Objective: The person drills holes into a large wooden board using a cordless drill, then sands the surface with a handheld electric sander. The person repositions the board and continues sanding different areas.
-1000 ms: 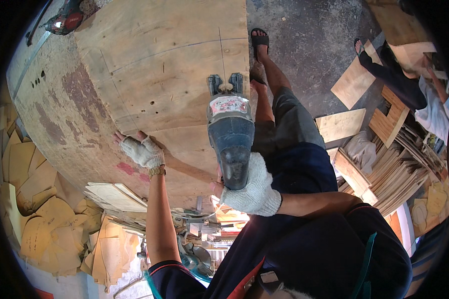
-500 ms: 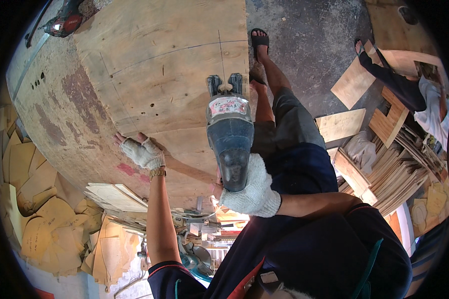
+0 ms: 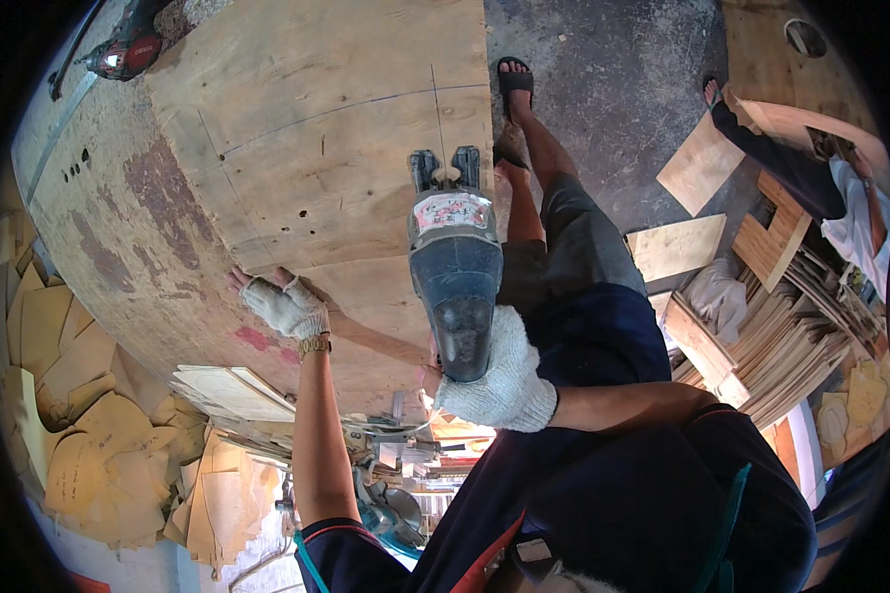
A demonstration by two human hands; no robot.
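Note:
A jigsaw (image 3: 455,259) with a dark blue-grey body and a paper label stands over the right edge of a plywood sheet (image 3: 297,128). My right hand (image 3: 509,387), in a white fingerless glove, wraps round its rear end. Two black prongs at its front point away from me, near a straight pencil line. The blade is hidden from view. My left hand (image 3: 285,304), gloved likewise, rests flat with spread fingers at the sheet's left edge. A curved blue line crosses the sheet farther off.
A red and black power tool (image 3: 129,51) lies on the worn worktable (image 3: 99,198) at far left. Yellow cut-out templates (image 3: 99,445) heap up at lower left. Plywood offcuts (image 3: 702,163) lie on the grey floor at right, where another person's dark sleeve (image 3: 776,158) and foot show.
Hardly anything differs. The jigsaw and both my hands stay in nearly the same places. At far right, the other person has shifted slightly.

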